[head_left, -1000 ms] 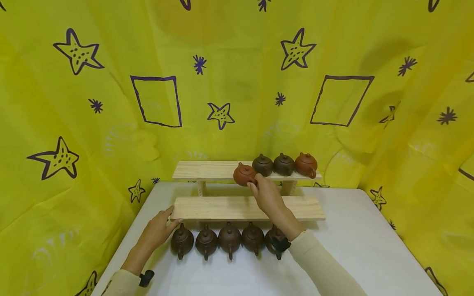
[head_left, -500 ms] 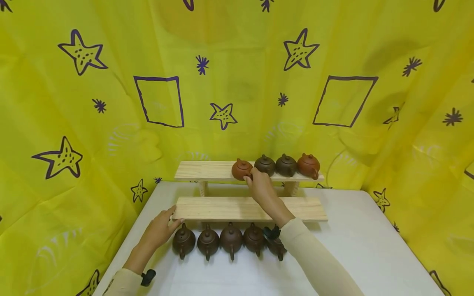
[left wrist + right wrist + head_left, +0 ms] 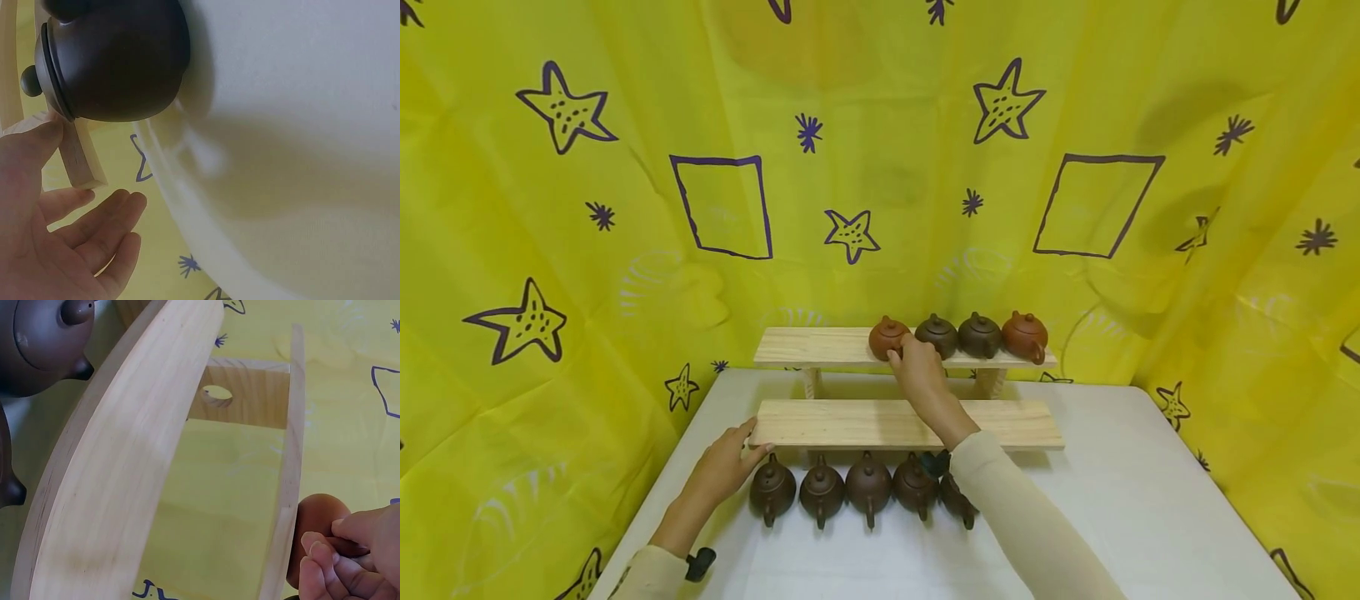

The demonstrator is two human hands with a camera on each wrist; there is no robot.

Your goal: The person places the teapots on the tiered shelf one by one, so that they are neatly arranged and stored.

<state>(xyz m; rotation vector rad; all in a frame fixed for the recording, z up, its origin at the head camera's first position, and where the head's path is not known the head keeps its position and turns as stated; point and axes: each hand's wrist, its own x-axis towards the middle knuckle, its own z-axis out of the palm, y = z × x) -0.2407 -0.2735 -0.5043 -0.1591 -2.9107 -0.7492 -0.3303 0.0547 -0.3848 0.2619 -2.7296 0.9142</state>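
Note:
On the upper tier of a wooden two-tier shelf [image 3: 820,343], my right hand [image 3: 921,371] pinches the handle of a reddish-brown clay teapot [image 3: 886,340]. The right wrist view shows thumb and fingers around that handle [image 3: 347,546], the body [image 3: 319,515] partly behind the board. To its right are two dark teapots [image 3: 936,333] and another reddish one [image 3: 1025,335]. My left hand [image 3: 718,467] holds the left end of the lower board [image 3: 850,422] between thumb and index finger; its other fingers are loose in the left wrist view. Close to that thumb stands a dark brown teapot [image 3: 119,62].
Several dark brown teapots [image 3: 822,492] stand in a row on the white table [image 3: 1090,467] before the shelf, handles toward me. My right sleeve [image 3: 1022,508] partly covers the rightmost one. Yellow patterned cloth [image 3: 880,183] surrounds the table at the back and sides.
My right hand has moved the reddish teapot up and back onto the upper board, left of the dark ones; its handle is still pinched. The left hand stays at the lower board's end.

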